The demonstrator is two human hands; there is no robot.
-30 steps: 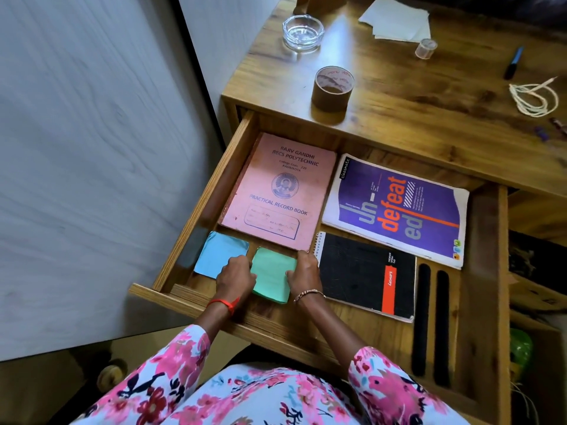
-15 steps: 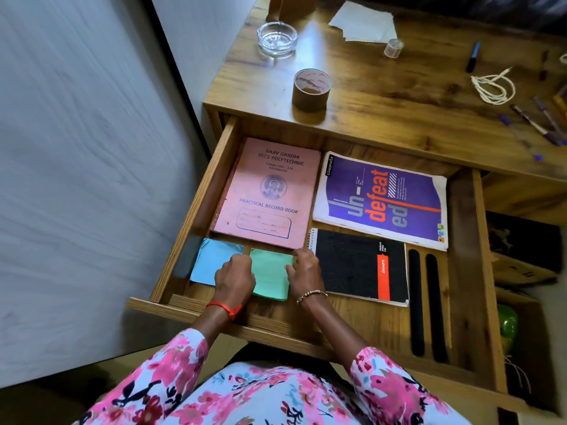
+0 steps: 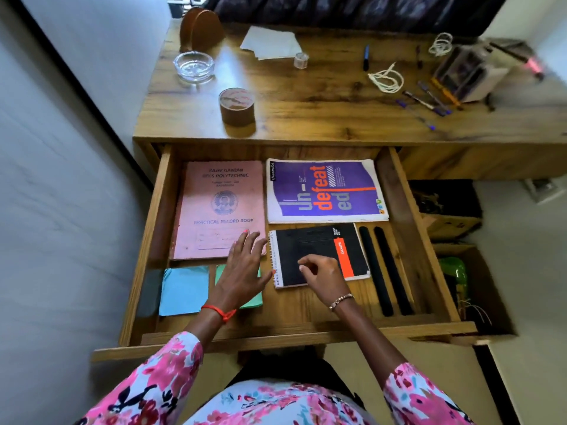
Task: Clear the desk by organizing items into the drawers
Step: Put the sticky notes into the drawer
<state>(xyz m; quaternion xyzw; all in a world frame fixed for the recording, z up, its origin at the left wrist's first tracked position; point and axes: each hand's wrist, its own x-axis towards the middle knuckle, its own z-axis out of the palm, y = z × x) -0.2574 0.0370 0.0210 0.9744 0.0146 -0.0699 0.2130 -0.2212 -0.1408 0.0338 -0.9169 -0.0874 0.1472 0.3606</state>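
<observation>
Right hand (image 3: 322,276) now off green pad (image 3: 253,300), over black notebook (image 3: 306,243).

Pink book (image 3: 219,207): "PRACTICAL RECORD BOOK"; purple notebook (image 3: 325,191): "un-defeated".

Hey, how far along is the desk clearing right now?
Partly done. In the open drawer lie the pink record book, purple notebook, black notebook, blue pad and green pad. The left hand and right hand are over them, holding nothing. Still on the desk: tape roll, ashtray, papers, pens, string.
</observation>
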